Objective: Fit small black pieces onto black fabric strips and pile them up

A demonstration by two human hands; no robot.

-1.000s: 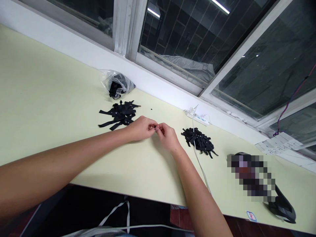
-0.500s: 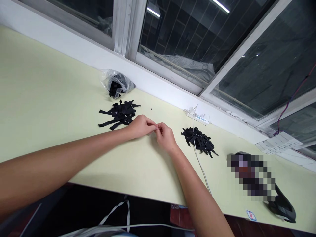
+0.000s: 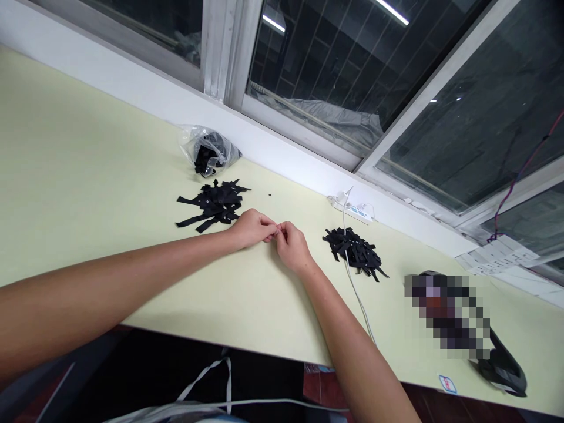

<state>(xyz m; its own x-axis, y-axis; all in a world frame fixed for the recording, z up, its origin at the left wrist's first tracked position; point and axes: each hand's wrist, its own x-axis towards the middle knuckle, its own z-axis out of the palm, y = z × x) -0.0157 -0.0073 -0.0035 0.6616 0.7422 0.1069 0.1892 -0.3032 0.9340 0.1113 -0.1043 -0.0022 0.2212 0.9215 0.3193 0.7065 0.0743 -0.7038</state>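
Observation:
My left hand (image 3: 252, 227) and my right hand (image 3: 291, 242) meet fingertip to fingertip over the table, both pinched closed. Whatever lies between the fingers is hidden or too small to name. Just left of my left hand is a loose pile of black fabric strips (image 3: 215, 204), some with small pale spots. To the right of my right hand lies a second heap of black strips (image 3: 355, 249), with a white cable (image 3: 352, 282) running across it.
Behind the left pile sits a clear plastic bag (image 3: 211, 150) with black pieces inside. A white power strip (image 3: 351, 210) lies by the window ledge. A black object (image 3: 502, 370), partly blurred out, stands at the right. One small dark speck (image 3: 270, 195) rests on the pale table (image 3: 110, 176).
Both hands stay pinched together in nearly the same place, the left having dipped very slightly. The piles and the bag have not moved.

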